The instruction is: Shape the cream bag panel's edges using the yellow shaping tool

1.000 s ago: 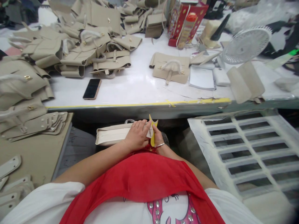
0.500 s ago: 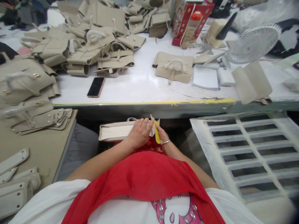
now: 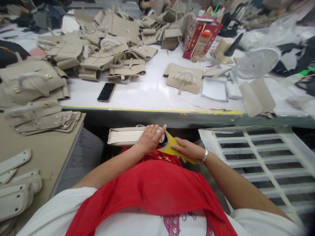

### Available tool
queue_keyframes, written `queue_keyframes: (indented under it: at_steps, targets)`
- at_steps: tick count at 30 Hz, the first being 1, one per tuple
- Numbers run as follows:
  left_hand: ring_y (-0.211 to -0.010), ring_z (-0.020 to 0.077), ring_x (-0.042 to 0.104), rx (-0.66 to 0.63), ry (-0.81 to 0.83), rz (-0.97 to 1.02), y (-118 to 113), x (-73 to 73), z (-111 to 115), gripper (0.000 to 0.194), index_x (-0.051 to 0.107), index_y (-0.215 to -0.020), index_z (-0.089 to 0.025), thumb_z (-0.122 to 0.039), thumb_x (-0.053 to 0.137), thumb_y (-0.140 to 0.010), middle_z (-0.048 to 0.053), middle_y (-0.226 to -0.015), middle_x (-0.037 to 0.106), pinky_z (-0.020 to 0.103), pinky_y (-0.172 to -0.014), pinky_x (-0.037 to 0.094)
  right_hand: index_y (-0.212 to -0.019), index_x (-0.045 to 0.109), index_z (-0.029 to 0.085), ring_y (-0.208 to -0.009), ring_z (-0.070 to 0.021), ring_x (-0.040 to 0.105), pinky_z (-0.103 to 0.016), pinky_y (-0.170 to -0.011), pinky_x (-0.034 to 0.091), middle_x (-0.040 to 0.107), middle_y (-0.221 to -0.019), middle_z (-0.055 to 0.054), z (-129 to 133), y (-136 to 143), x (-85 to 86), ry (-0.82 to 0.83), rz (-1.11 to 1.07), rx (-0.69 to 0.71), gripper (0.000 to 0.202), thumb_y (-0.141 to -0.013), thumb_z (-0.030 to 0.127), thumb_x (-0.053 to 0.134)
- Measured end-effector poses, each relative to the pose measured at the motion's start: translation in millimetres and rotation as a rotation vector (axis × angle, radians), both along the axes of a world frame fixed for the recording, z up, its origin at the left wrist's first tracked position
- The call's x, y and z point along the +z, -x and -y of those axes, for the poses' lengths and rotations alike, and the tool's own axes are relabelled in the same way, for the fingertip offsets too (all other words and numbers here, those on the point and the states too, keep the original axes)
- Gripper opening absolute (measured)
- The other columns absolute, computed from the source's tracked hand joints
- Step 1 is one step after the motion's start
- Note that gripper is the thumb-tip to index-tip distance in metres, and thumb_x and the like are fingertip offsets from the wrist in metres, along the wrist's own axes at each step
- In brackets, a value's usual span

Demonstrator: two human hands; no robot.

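Note:
A pale beige handbag [image 3: 124, 136] lies on its side at my lap, just below the table's edge, with a bit of its handle showing at the far side. My left hand [image 3: 149, 138] rests on the bag's right part, fingers stretched out and thumb apart. In my right hand [image 3: 188, 149] is a flat yellow piece with a curved notch [image 3: 169, 146], pinched between thumb and fingers. The notched end points at the bag's right end, close to my left hand; whether they touch I cannot tell.
A white table [image 3: 137, 95] runs across the front, bearing a phone [image 3: 106, 92], piled beige bags [image 3: 98, 49], one single bag [image 3: 184, 78], a red box [image 3: 201, 37] and a fan [image 3: 258, 62]. Bag straps [image 3: 14, 200] lie on the left board. A slatted white rack [image 3: 253, 154] stands right.
My right hand has moved right and away from the bag with the yellow piece, which now shows broadside. My left hand stays on the bag. The camera view has shifted slightly.

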State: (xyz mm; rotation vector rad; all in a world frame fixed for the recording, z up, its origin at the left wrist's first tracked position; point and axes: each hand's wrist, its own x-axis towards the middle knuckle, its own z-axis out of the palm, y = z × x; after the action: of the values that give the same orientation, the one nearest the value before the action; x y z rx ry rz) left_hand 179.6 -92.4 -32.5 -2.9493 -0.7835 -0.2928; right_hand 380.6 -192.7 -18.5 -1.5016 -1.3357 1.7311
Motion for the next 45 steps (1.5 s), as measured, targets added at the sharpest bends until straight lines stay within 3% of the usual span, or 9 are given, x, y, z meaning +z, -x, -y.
queue_keyframes:
  at_steps: [7, 14, 23, 30, 33, 35, 37, 40, 45]
  targets:
    - [-0.115, 0.0292, 0.042, -0.028, -0.032, 0.036, 3, -6.3, -3, 0.058, 0.019, -0.142, -0.017, -0.021, 0.036, -0.086, 0.02, -0.127, 0.043, 0.045, -0.098, 0.028, -0.093, 0.05, 0.017, -0.032, -0.0101, 0.047, -0.019, -0.027, 0.036, 0.059, -0.053, 0.002, -35, 5, 2.9, 0.077, -0.002, 0.115, 0.033, -0.078, 0.045, 0.058]
    - [-0.115, 0.0297, 0.043, -0.053, -0.018, 0.055, 5, -7.3, -6, 0.06, 0.019, -0.142, -0.018, -0.021, 0.041, -0.085, 0.02, -0.127, 0.044, 0.045, -0.098, 0.03, -0.096, 0.049, 0.017, -0.03, -0.0086, 0.045, -0.017, -0.027, 0.034, 0.058, -0.051, 0.003, -41, 5, -0.2, 0.14, -0.099, 0.145, 0.037, -0.078, 0.048, 0.057]
    - [-0.122, 0.0297, 0.038, -0.177, 0.091, 0.044, 22, -4.3, -20, 0.057, 0.025, -0.14, -0.022, -0.03, 0.045, -0.087, 0.019, -0.138, 0.035, 0.045, -0.1, 0.032, -0.098, 0.047, 0.018, -0.033, -0.009, 0.047, -0.018, -0.028, 0.036, 0.058, -0.056, 0.003, -24, 24, -19.3, 0.058, -0.201, -0.027, 0.037, -0.08, 0.05, 0.053]
    - [-0.128, 0.0293, 0.032, -0.181, 0.213, 0.016, 31, 0.4, -24, 0.067, 0.021, -0.141, -0.02, -0.021, 0.051, -0.081, 0.018, -0.144, 0.025, 0.044, -0.103, 0.027, -0.096, 0.047, 0.019, -0.033, -0.0094, 0.046, -0.019, -0.028, 0.035, 0.057, -0.052, 0.004, -16, 38, -18.4, 0.106, -0.237, -0.154, 0.039, -0.079, 0.053, 0.052]
    - [-0.129, 0.0307, 0.029, -0.236, 0.317, -0.007, 32, 11.3, -29, 0.092, 0.016, -0.142, -0.015, -0.042, 0.065, -0.069, 0.018, -0.144, 0.025, 0.042, -0.104, 0.025, -0.094, 0.044, 0.02, -0.033, -0.0097, 0.047, -0.019, -0.029, 0.036, 0.057, -0.053, 0.005, -14, 48, -17.6, 0.119, -0.231, -0.211, 0.037, -0.08, 0.054, 0.052]
    - [-0.124, 0.0287, 0.035, -0.232, 0.397, 0.006, 27, 18.0, -31, 0.101, 0.011, -0.142, -0.011, -0.058, 0.062, -0.067, 0.019, -0.139, 0.033, 0.039, -0.1, 0.03, -0.091, 0.042, 0.022, -0.032, -0.0097, 0.046, -0.019, -0.029, 0.036, 0.056, -0.051, 0.006, -13, 57, -18.6, 0.122, -0.22, -0.287, 0.034, -0.08, 0.053, 0.051]
    - [-0.113, 0.0268, 0.045, -0.113, 0.405, 0.01, 18, 19.8, -31, 0.094, 0.011, -0.141, -0.007, -0.062, 0.049, -0.075, 0.019, -0.127, 0.046, 0.037, -0.093, 0.034, -0.089, 0.041, 0.023, -0.033, -0.0103, 0.046, -0.02, -0.03, 0.035, 0.055, -0.05, 0.006, -12, 67, -21.1, 0.124, -0.218, -0.379, 0.034, -0.08, 0.053, 0.051]
    - [-0.1, 0.0269, 0.051, 0.054, 0.283, -0.038, 0, 12.1, -26, 0.072, 0.023, -0.138, -0.007, -0.054, 0.036, -0.086, 0.017, -0.111, 0.055, 0.038, -0.085, 0.035, -0.087, 0.041, 0.023, -0.035, -0.0114, 0.049, -0.021, -0.032, 0.037, 0.056, -0.05, 0.006, -10, 80, -26.5, 0.097, -0.208, -0.517, 0.034, -0.078, 0.053, 0.053]
    - [-0.092, 0.0248, 0.052, 0.055, 0.177, -0.051, -15, 0.2, -21, 0.058, 0.027, -0.139, -0.014, -0.046, 0.031, -0.09, 0.013, -0.102, 0.056, 0.037, -0.077, 0.034, -0.085, 0.038, 0.023, -0.033, -0.0119, 0.049, -0.021, -0.033, 0.037, 0.055, -0.047, 0.006, -12, 95, -30.0, 0.051, -0.179, -0.643, 0.036, -0.077, 0.055, 0.052]
